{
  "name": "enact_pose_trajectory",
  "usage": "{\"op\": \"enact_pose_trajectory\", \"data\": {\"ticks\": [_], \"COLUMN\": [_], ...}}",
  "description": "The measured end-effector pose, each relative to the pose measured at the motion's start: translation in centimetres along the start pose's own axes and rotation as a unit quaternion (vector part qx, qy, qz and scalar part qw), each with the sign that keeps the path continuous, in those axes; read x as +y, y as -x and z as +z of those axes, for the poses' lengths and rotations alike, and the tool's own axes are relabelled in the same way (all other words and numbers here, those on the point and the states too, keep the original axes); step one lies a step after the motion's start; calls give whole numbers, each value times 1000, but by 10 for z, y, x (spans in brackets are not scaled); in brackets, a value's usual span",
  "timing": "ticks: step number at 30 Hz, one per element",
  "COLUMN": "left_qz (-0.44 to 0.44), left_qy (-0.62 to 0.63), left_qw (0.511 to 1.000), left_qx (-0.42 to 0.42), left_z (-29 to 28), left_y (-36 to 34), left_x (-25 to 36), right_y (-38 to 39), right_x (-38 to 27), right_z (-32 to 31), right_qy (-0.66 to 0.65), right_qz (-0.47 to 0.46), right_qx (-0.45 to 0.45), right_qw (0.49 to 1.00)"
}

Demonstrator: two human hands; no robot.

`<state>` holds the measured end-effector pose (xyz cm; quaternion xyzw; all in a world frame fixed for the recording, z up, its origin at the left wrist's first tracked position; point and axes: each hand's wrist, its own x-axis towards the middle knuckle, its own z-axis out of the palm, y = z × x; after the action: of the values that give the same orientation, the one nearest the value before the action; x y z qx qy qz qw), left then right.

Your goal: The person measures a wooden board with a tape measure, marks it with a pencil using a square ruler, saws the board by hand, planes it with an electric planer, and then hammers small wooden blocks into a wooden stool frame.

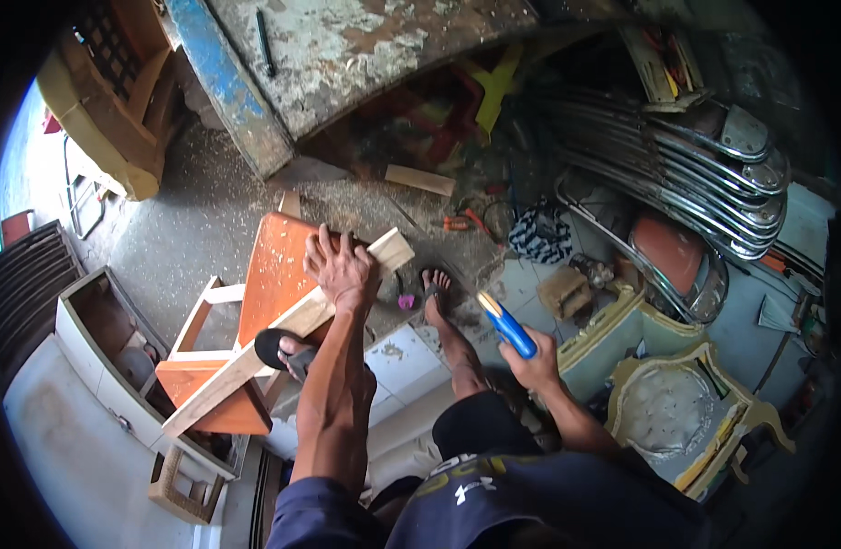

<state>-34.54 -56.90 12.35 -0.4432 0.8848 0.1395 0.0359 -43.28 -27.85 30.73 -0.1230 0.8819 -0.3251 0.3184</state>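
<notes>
From my remote post I count two hands. The left hand [340,267] has its fingers spread, grasping across one long, pale, raw-wood plank [303,316] near its far end. The right hand [534,360], fingers curled, grips one slim blue-bodied tool with a pale tip [510,331]; I cannot tell its exact kind.

Under the left fingers' plank I see one orange-and-pale wooden furniture piece [272,265] with two orange panels. One foot in a black sandal [297,357] bears on the plank, nearer me than those fingers; a second foot [435,284] stands between the hands.

Beyond the left fingers lies one short pale wood offcut [420,179] on a grey floor [201,210] flecked with shavings, below one worn, paint-peeling bench [333,55]. Right of the right fingers are one tufted, cream-framed seat [667,412] and a stack of chrome-framed chairs [685,178], too overlapped to count.
</notes>
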Motion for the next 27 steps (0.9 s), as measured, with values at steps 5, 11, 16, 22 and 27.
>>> {"op": "enact_pose_trajectory", "data": {"ticks": [5,11,16,22,27], "left_qz": [18,251,166,-16,-105], "left_qy": [57,41,28,-6,-67], "left_qw": [998,957,985,999,991], "left_qx": [8,-143,-27,-31,38], "left_z": [9,-33,-91,-113,-69], "left_y": [-2,29,29,10,15], "left_x": [-6,-55,-101,-200,-279], "right_y": [-4,-75,-107,-134,-200], "right_x": [31,43,43,64,175], "right_z": [-42,-35,-49,-26,18], "right_qy": [47,151,173,244,409], "right_qz": [-1,-18,-117,-126,-234], "right_qx": [17,1,-16,-49,-121], "right_qw": [999,988,978,960,874]}}
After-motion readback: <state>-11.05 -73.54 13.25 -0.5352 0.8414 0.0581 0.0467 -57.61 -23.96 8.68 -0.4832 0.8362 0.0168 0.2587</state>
